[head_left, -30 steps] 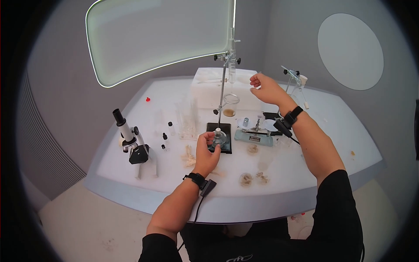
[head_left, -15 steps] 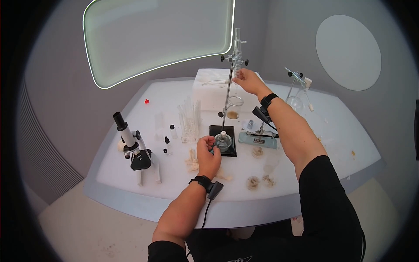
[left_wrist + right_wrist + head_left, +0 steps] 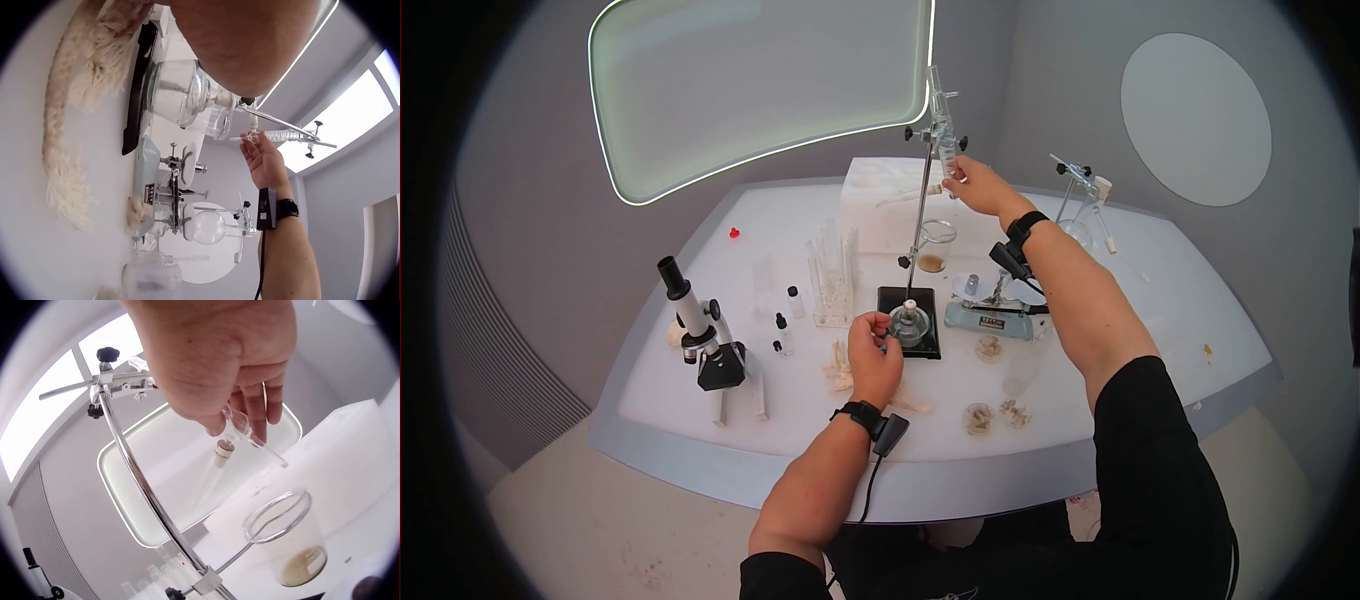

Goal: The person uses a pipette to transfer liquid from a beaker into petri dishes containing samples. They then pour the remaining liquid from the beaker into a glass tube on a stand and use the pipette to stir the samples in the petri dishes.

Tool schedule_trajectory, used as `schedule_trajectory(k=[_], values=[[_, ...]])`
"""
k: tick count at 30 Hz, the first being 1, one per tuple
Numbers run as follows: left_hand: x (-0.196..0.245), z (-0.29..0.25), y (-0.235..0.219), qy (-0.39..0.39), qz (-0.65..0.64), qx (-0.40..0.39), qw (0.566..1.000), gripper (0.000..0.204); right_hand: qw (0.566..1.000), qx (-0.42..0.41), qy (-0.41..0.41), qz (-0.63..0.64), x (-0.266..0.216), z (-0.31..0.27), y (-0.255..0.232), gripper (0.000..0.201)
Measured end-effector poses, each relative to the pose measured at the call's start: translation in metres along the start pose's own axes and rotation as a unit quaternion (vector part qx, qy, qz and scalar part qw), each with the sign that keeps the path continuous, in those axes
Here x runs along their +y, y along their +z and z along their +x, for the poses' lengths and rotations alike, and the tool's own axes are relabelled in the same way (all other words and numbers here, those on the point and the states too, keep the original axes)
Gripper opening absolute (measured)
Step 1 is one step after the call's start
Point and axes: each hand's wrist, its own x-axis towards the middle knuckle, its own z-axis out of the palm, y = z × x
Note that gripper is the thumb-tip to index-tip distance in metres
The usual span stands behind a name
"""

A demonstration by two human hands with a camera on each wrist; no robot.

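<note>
In the head view, my right hand (image 3: 978, 186) grips the lower end of a glass condenser (image 3: 943, 125), which is held by a clamp on a metal stand (image 3: 921, 210) and tilts a little. The right wrist view shows my thumb and fingers about the clear glass end, with a glass side tube (image 3: 272, 454) and a cork stopper (image 3: 224, 449) just below. My left hand (image 3: 875, 355) is beside a glass alcohol lamp (image 3: 909, 326) on the stand's black base (image 3: 924, 350), fingers loosely bent and fingertips right at its side. A ring (image 3: 281, 519) on the stand overlaps a beaker (image 3: 300, 565).
A microscope (image 3: 700, 330) stands left, near dropper bottles (image 3: 795, 302) and a test tube rack (image 3: 833, 285). A balance (image 3: 990, 318) lies under my right forearm, with dishes (image 3: 979, 419) in front. Behind are a white block (image 3: 880, 225) and another stand with a flask (image 3: 1075, 232).
My right hand has moved left to the condenser and taken hold of its lower end, which has swung slightly right. The left hand stays beside the lamp, its fingers a little further off it.
</note>
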Motion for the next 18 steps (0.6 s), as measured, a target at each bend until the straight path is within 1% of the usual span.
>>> schedule_trajectory(k=[3, 6, 8, 9, 11, 12, 15, 17, 18], values=[[-0.001, 0.0, 0.0, 0.0, -0.009, 0.003, 1.0, 0.038, 1.0, -0.002, -0.008, 0.003, 0.01, 0.001, -0.006, 0.051], [-0.004, 0.0, 0.001, -0.006, -0.014, 0.005, 1.0, 0.039, 1.0, -0.007, 0.005, -0.018, 0.015, 0.0, -0.015, 0.051], [-0.005, 0.0, 0.0, -0.001, -0.011, 0.005, 1.0, 0.039, 0.998, -0.005, -0.02, -0.062, 0.017, 0.0, -0.019, 0.051], [-0.005, 0.0, 0.0, 0.0, -0.011, 0.005, 1.0, 0.039, 0.998, -0.004, -0.02, -0.062, 0.017, -0.001, -0.021, 0.051], [-0.004, 0.0, 0.001, -0.003, -0.011, 0.005, 1.0, 0.039, 0.994, -0.012, -0.001, -0.107, 0.009, -0.009, -0.03, 0.051], [-0.004, 0.0, 0.001, -0.003, -0.012, 0.005, 1.0, 0.039, 0.994, -0.011, -0.001, -0.107, 0.006, -0.01, -0.033, 0.051], [-0.003, 0.0, 0.0, -0.006, -0.008, 0.001, 1.0, 0.039, 0.992, -0.003, -0.023, -0.127, 0.014, -0.007, -0.037, 0.048], [-0.003, 0.0, 0.0, -0.008, -0.007, 0.002, 1.0, 0.039, 0.987, -0.028, -0.02, -0.157, 0.007, -0.009, -0.046, 0.052], [-0.003, 0.0, 0.0, -0.008, -0.007, 0.002, 1.0, 0.039, 0.987, -0.027, -0.02, -0.157, 0.003, -0.011, -0.049, 0.052]])
